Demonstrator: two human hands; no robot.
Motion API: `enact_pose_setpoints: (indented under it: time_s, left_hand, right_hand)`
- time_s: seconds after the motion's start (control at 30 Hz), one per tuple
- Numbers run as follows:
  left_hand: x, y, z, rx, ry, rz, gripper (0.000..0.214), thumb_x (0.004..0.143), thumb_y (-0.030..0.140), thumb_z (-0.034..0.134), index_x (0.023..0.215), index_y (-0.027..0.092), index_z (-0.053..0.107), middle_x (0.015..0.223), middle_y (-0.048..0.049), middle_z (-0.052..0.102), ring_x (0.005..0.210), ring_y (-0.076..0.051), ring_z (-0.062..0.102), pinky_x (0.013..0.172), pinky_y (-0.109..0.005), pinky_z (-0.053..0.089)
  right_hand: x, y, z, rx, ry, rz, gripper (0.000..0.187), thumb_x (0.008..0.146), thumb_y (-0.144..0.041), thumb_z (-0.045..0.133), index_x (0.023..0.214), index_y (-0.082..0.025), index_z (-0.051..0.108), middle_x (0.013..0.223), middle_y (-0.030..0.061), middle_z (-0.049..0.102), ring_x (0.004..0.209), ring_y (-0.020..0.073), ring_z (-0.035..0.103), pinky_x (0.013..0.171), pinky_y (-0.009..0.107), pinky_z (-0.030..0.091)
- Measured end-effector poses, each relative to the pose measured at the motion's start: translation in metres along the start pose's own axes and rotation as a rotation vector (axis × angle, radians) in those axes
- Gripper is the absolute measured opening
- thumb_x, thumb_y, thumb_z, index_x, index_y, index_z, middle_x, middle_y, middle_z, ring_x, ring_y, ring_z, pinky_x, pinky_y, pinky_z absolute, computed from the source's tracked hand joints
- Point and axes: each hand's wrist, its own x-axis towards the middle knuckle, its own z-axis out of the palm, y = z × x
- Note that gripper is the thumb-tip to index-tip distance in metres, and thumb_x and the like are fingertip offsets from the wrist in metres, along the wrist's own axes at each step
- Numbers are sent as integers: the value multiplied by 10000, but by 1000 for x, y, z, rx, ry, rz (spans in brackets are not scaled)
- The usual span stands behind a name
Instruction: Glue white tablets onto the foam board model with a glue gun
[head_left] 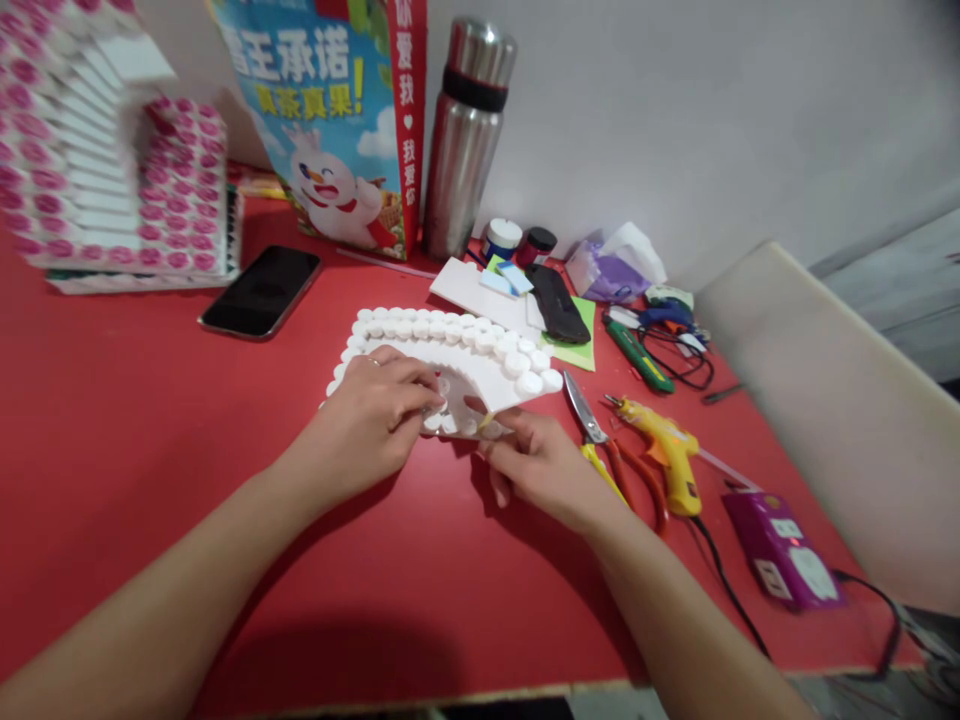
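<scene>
A white craft model with a curved, stepped inner side lies on the red table, lined along its outer edges with round white pieces. My left hand rests over its left part, fingers bent and closed near several small white pieces in the hollow. Whatever its fingertips pinch is too small to make out. At the model's lower right edge, my right hand has thumb and forefinger closed on the rim. Part of the model is hidden under both hands.
Scissors, a yellow glue gun and a purple power socket lie at right. Behind are a steel flask, a printed bag and a phone. A pink-and-white model stands at left.
</scene>
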Motion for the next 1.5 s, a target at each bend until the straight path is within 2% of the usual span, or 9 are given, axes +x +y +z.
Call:
enact_pose_setpoints:
  time_s: [0.23,0.37,0.43,0.63,0.77,0.9,1.1,1.33,1.5]
  left_hand:
    - [0,1,-1,-8,-16,-11,328,880,54,492,948,171,791,1095,-88,759,1057,-295,629,938,-501,493]
    - [-1,2,-1,-4,21,12,282,949,131,497,978,161,776,1091,-100,750,1068,-291,614,941,-492,485]
    - [-1,2,0,7,51,44,250,964,170,520,988,154,768,1080,-106,746,1056,-291,613,936,-487,479]
    - [-2,3,3,23,134,141,161,938,210,592,943,176,750,1024,-101,749,994,-290,624,911,-472,470]
    - [-2,0,6,2,188,182,127,922,210,610,921,202,736,979,-93,750,954,-288,640,890,-460,471]
    - [-1,-1,9,-7,226,205,110,908,201,626,936,206,733,984,-95,756,939,-283,646,881,-455,471]
    - [-1,4,9,22,236,225,115,913,188,619,924,204,733,983,-86,763,928,-269,655,874,-442,472]
    - [-2,9,9,-3,231,222,104,913,163,631,935,185,730,987,-87,749,972,-264,659,898,-440,483]
    - [-3,19,8,-99,232,260,107,928,120,622,977,158,710,1024,-103,729,1017,-235,669,870,-368,534]
  right_hand:
    - [0,1,0,11,-17,6,78,857,-148,516,884,-178,584,445,-73,566,421,110,545,470,204,384]
    - [-20,-3,-5,-55,24,-26,403,887,-201,540,1274,-119,616,533,-52,649,415,91,486,449,202,334]
    - [-36,-4,-14,-116,109,-32,480,880,-226,560,1346,-122,619,566,-38,671,406,84,446,442,209,318]
    - [-59,2,-67,-269,606,-98,315,861,-309,603,1055,-122,766,682,22,709,497,111,520,503,244,397]
    - [-30,1,-99,-553,732,-233,261,879,-224,597,1040,-164,793,956,68,779,793,185,678,722,298,514]
    - [19,-6,-110,-897,661,-273,351,862,-95,613,1169,-167,768,1182,90,756,1020,206,680,918,308,498]
    - [61,-4,-103,-1173,549,-181,271,900,-130,587,1088,-146,783,1097,159,727,1011,269,671,850,338,478]
    - [48,5,-94,-1077,635,-209,215,867,-169,623,1045,-134,738,1026,133,704,922,237,644,791,321,471]
    - [-11,11,-70,-399,629,-317,116,803,-252,712,898,-186,701,846,30,675,720,160,574,699,304,457]
